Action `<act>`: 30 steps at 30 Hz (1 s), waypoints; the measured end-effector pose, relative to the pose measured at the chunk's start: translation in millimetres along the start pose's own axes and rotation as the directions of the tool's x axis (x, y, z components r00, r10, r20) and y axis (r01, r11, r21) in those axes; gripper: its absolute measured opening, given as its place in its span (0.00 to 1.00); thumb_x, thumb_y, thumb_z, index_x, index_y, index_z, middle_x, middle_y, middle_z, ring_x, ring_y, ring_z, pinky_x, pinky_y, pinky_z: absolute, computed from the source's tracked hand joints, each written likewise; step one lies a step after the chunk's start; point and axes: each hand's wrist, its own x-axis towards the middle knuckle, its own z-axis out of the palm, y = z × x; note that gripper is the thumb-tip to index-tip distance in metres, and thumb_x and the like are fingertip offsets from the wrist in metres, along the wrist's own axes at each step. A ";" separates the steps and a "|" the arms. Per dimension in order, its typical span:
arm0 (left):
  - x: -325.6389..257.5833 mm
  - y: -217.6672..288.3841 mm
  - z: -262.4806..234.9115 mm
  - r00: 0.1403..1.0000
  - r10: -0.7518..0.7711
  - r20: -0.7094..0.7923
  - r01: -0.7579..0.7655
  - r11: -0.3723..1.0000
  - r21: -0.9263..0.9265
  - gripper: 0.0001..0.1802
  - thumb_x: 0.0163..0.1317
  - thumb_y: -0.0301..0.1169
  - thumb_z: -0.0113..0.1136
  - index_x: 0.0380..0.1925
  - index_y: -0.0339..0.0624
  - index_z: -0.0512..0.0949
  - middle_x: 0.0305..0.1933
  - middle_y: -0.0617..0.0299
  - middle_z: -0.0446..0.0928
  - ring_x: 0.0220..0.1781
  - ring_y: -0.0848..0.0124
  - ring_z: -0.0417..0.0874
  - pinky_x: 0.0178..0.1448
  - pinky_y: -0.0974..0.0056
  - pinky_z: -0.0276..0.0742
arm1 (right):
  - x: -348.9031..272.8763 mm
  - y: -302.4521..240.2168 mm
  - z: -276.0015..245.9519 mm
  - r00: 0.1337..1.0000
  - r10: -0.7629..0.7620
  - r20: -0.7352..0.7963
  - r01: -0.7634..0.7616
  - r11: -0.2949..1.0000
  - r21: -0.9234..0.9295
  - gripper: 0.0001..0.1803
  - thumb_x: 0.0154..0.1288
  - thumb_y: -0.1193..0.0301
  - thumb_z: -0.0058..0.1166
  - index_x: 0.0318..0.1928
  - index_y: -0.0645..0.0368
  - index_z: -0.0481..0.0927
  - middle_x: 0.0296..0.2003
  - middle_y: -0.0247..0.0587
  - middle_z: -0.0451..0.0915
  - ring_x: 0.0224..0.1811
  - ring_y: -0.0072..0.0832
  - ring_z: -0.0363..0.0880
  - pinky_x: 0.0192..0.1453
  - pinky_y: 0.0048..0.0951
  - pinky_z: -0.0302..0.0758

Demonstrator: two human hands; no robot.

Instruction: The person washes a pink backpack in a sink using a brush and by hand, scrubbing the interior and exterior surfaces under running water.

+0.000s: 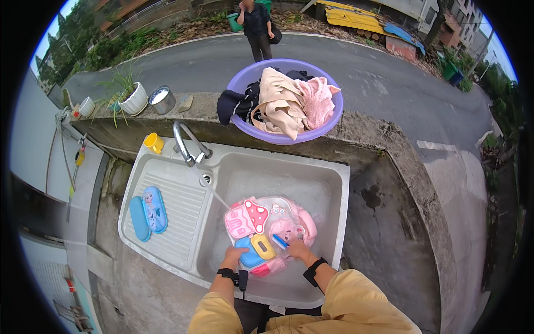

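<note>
Outdoor sink (334,183): pink backpack (272,228) under both hands; right hand (297,249) grips blue brush (280,241), left hand (233,256) pressing bag.

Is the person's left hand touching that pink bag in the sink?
Touching. The head view shows the left hand pressed on the blue pocket of the pink bag, with no gap between them.
</note>
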 end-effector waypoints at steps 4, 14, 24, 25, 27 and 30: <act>-28.0 4.2 -6.4 0.995 0.012 0.095 0.001 0.991 -0.135 0.22 0.40 0.27 0.68 0.36 0.25 0.74 0.34 0.48 0.78 0.31 0.60 0.82 0.30 0.59 0.79 | -7.2 -14.3 -19.2 0.992 0.026 0.120 -0.071 0.918 0.389 0.21 0.60 0.64 0.45 0.54 0.53 0.68 0.52 0.54 0.66 0.48 0.56 0.69 0.50 0.53 0.67; -161.5 62.3 10.3 0.968 0.249 -0.041 -0.250 0.927 -0.280 0.14 0.42 0.20 0.60 0.33 0.28 0.75 0.29 0.55 0.78 0.28 0.67 0.81 0.30 0.64 0.77 | -67.4 -65.1 -62.1 0.942 0.078 0.325 -0.333 0.108 0.937 0.21 0.58 0.64 0.53 0.51 0.55 0.68 0.40 0.39 0.72 0.38 0.31 0.72 0.33 0.42 0.75; -245.5 108.9 27.2 0.804 0.583 -0.120 -0.582 0.812 0.046 0.13 0.42 0.22 0.59 0.31 0.29 0.77 0.28 0.58 0.78 0.29 0.74 0.77 0.35 0.69 0.74 | -96.6 -118.5 -91.6 0.920 -0.293 0.261 -0.284 -0.037 0.958 0.10 0.60 0.63 0.50 0.38 0.56 0.74 0.26 0.30 0.74 0.25 0.21 0.70 0.24 0.27 0.68; -250.9 115.7 32.1 0.804 0.583 -0.117 -0.581 0.812 0.048 0.13 0.42 0.22 0.59 0.31 0.29 0.77 0.28 0.58 0.78 0.29 0.74 0.77 0.35 0.69 0.74 | -84.0 -115.6 -76.7 0.902 -0.341 0.263 -0.305 -0.073 0.950 0.08 0.61 0.66 0.48 0.37 0.55 0.74 0.26 0.31 0.75 0.24 0.20 0.71 0.23 0.25 0.67; -260.3 128.5 39.4 0.780 0.612 -0.132 -0.551 0.771 0.320 0.13 0.41 0.27 0.60 0.29 0.30 0.77 0.25 0.58 0.78 0.27 0.75 0.77 0.33 0.67 0.73 | -70.1 -115.9 -59.6 0.896 -0.385 0.218 -0.278 -0.107 0.955 0.07 0.62 0.67 0.47 0.37 0.55 0.74 0.26 0.31 0.75 0.22 0.19 0.70 0.22 0.23 0.67; -222.3 118.3 46.6 0.726 0.681 -0.091 -0.590 0.686 0.426 0.14 0.41 0.31 0.60 0.27 0.30 0.77 0.22 0.56 0.78 0.25 0.74 0.77 0.32 0.66 0.73 | -47.3 -117.3 -39.5 0.913 -0.338 0.227 -0.290 -0.149 0.945 0.06 0.63 0.69 0.44 0.35 0.55 0.73 0.23 0.31 0.75 0.18 0.16 0.68 0.21 0.18 0.64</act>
